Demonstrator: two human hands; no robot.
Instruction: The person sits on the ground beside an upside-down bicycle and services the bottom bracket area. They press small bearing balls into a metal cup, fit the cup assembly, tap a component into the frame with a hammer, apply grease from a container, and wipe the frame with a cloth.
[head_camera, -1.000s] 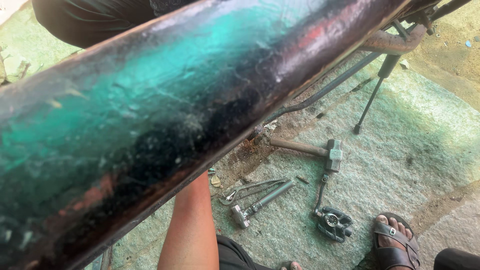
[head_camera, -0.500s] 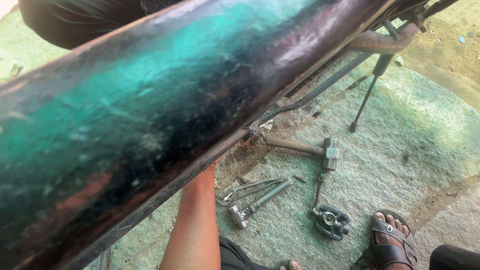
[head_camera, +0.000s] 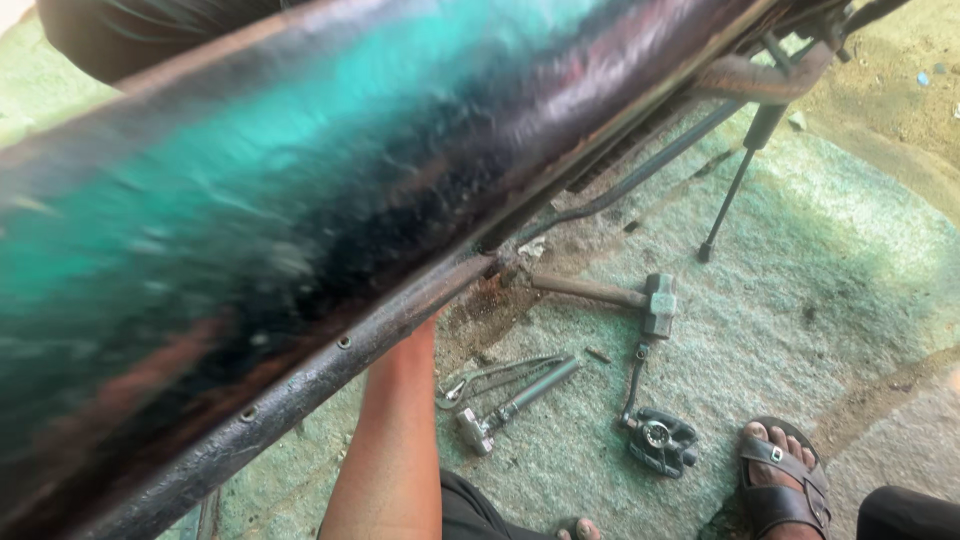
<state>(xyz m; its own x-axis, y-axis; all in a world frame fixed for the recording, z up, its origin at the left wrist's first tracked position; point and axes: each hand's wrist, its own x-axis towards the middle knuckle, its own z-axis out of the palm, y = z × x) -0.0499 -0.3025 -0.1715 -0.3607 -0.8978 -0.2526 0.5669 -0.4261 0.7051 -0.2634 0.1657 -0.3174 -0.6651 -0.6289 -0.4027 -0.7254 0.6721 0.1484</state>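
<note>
A broad, worn metal panel painted teal with black and rust-red patches (head_camera: 300, 200) fills the upper left of the head view, running diagonally from lower left to upper right and blurred by closeness. Along its lower edge runs a dark grey metal rail with small rivet holes (head_camera: 300, 385). A bare forearm (head_camera: 395, 440) rises from the bottom of the frame and passes up behind that rail; the hand at its end is hidden by the panel, so whether it is open or clasped on something cannot be told, nor which of the person's arms it is. The other hand does not show. On the rough pale green stone floor (head_camera: 820, 300), just right of the forearm, lie a pair of thin grey metal pliers or tongs (head_camera: 490, 375) and, touching or nearly touching them, a grey steel socket wrench with a long shaft (head_camera: 515, 405). Farther right lies a hammer with a brown wooden handle and a grey block head (head_camera: 620, 297), and below it a black bicycle crank arm with its pedal (head_camera: 655, 430). A thin black kickstand rod (head_camera: 735, 195) slants down to the floor at upper right. A foot in a brown strapped sandal (head_camera: 780, 480) rests at the lower right, near the pedal.
</note>
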